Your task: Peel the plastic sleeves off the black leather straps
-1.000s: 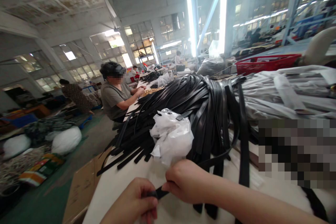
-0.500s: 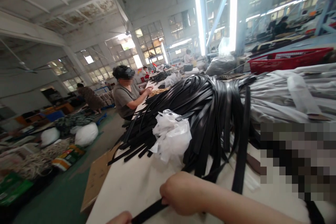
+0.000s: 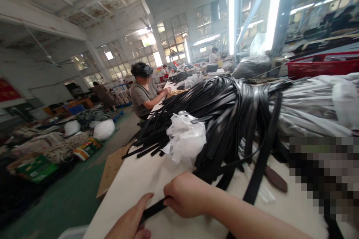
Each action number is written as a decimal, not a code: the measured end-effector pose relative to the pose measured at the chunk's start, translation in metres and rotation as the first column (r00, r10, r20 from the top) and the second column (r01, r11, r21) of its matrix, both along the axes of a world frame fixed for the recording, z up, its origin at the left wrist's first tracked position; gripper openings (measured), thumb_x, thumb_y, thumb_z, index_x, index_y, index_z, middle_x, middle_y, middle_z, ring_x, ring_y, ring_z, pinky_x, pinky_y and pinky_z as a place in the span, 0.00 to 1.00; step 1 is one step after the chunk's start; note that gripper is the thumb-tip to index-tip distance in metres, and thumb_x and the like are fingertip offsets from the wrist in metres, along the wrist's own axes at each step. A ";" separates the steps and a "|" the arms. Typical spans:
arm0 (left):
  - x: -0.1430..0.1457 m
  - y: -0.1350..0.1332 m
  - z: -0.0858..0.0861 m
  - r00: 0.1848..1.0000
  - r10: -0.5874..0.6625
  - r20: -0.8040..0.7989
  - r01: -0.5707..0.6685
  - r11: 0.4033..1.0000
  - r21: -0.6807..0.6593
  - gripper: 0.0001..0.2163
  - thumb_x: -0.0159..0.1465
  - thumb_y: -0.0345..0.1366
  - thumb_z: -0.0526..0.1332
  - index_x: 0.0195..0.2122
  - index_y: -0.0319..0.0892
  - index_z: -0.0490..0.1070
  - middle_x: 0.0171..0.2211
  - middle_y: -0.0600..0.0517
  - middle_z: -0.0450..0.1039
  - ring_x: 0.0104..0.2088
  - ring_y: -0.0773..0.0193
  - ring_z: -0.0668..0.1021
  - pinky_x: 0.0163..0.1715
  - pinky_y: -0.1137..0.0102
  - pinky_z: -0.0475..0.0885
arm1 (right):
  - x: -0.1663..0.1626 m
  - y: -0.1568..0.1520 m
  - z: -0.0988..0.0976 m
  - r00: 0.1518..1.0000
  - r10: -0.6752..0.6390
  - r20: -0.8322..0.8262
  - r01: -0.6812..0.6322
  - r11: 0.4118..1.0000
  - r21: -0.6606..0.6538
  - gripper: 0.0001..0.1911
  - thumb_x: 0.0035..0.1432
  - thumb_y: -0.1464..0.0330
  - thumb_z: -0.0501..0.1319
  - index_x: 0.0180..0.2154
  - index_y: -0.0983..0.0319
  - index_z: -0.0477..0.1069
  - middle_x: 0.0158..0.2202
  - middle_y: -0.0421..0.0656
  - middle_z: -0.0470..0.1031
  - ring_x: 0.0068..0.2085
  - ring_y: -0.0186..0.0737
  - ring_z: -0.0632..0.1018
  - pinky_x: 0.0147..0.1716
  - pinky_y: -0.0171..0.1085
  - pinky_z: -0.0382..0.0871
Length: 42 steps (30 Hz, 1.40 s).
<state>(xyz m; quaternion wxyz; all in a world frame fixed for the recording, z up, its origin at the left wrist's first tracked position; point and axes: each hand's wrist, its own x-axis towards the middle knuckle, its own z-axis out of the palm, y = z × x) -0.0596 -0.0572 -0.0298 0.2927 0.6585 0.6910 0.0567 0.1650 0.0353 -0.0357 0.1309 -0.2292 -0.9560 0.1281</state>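
Head view: right hand gripping black strap in curled fingers, above bench near its left edge. Left hand holding thumb apart from fingers, strap's end lying between; firmness of hold unclear. White plastic bag resting against strap heap. Co-worker working farther along left edge.

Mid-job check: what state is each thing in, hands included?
Right hand: closed on the black strip
Left hand: at the strip, thumb raised; grip unclear
Black strip: straight between the hands
White plastic: crumpled
Strip pile: heaped, loose ends spread
Brown handle: lying on the table
Light tubes: lit
Red basket: upright, contents unclear
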 end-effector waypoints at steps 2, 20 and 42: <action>-0.002 0.003 0.008 0.992 0.054 0.111 -0.051 0.998 -0.030 0.36 0.51 0.32 0.58 0.64 0.44 0.52 0.58 0.46 0.66 0.59 0.54 0.67 0.60 0.63 0.57 | 0.001 0.003 -0.001 1.000 -0.001 -0.002 0.001 1.000 -0.017 0.14 0.60 0.62 0.55 0.35 0.62 0.75 0.29 0.46 0.79 0.29 0.42 0.78 0.24 0.35 0.57; -0.015 0.023 0.008 0.901 0.116 0.419 -0.030 0.978 -0.207 0.17 0.50 0.48 0.64 0.23 0.36 0.72 0.19 0.54 0.69 0.22 0.67 0.69 0.25 0.73 0.61 | 0.006 0.013 -0.008 0.998 -0.046 -0.032 0.045 0.998 -0.038 0.14 0.61 0.62 0.55 0.30 0.61 0.75 0.28 0.45 0.78 0.28 0.39 0.76 0.24 0.35 0.51; 0.007 0.031 0.019 0.947 0.041 -0.319 0.037 0.972 0.234 0.16 0.65 0.39 0.46 0.27 0.43 0.69 0.31 0.47 0.76 0.36 0.55 0.77 0.37 0.66 0.66 | 0.010 0.018 -0.002 0.991 -0.130 0.037 0.133 0.988 -0.078 0.13 0.61 0.65 0.53 0.34 0.62 0.75 0.31 0.46 0.79 0.30 0.41 0.77 0.24 0.35 0.52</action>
